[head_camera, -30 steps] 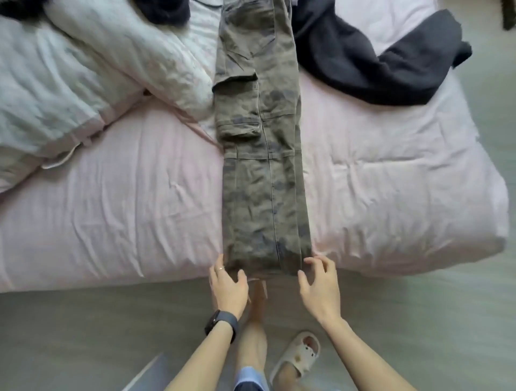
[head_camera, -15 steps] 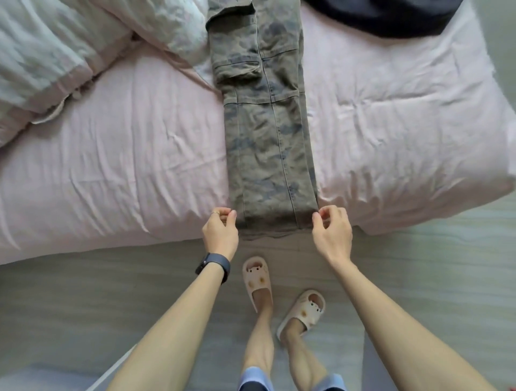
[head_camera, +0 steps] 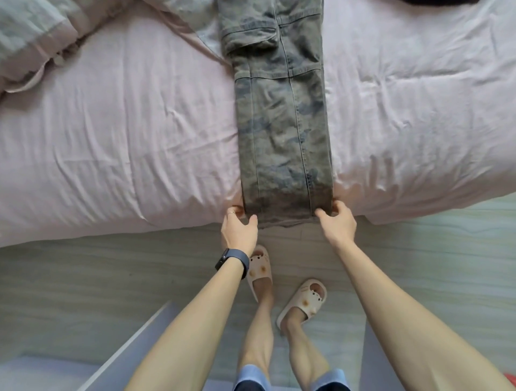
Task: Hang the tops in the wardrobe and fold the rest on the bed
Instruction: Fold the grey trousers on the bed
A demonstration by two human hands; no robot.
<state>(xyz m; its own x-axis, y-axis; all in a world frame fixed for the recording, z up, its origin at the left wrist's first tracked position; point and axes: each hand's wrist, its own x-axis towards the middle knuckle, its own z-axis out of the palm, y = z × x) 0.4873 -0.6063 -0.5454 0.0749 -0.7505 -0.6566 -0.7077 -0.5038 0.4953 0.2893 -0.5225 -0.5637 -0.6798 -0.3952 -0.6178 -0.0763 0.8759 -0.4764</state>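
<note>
Camouflage cargo trousers (head_camera: 282, 117) lie lengthwise down the middle of the pink bed (head_camera: 125, 145), legs stacked, hems at the near edge. My left hand (head_camera: 238, 227), with a ring and a dark wristband, pinches the left corner of the hem. My right hand (head_camera: 339, 223) pinches the right corner, thumb on top of the cloth. The waist end runs out of view at the top.
A crumpled pale duvet (head_camera: 33, 36) lies at the bed's upper left. A sliver of dark clothing (head_camera: 435, 2) shows at the top right edge. My slippered feet (head_camera: 279, 287) stand on the wooden floor (head_camera: 83, 279) just below the bed's edge.
The view tilted down and the dark clothing slid almost out of view. Both hands went from resting at the hem to pinching its two corners.
</note>
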